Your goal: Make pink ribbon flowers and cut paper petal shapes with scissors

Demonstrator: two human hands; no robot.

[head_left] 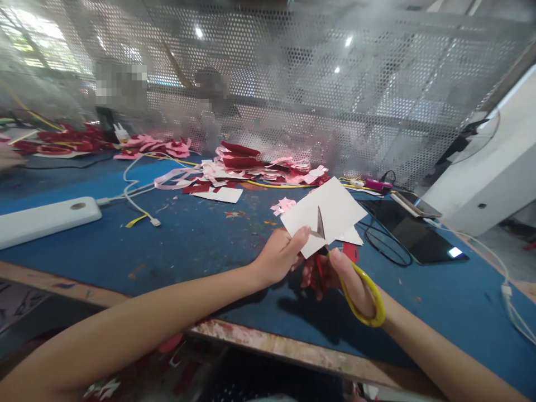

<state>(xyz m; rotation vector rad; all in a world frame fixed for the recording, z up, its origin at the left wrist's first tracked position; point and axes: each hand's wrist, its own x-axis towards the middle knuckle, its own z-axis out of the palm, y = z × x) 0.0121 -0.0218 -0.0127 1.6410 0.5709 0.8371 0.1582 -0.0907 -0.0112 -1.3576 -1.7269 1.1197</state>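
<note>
My left hand [280,255] is closed on the lower left edge of a white sheet of card [335,206], thumb on top, holding it tilted above the table. My right hand [343,273] grips scissors with yellow handles [374,307]. One dark blade [320,223] lies over the card's face near its lower edge; the other blade is mostly hidden by the card. Beneath and behind the card are a pink paper cutout [283,206], another white piece [352,236] and a red tag-like piece [350,252].
Red, pink and white paper scraps [251,167] are heaped along the perforated metal screen [268,84]. A white power strip-like bar [50,220] with a cable lies left. On the right are a dark tablet [414,234] and black cable [387,254]. The wooden table edge [268,340] runs in front.
</note>
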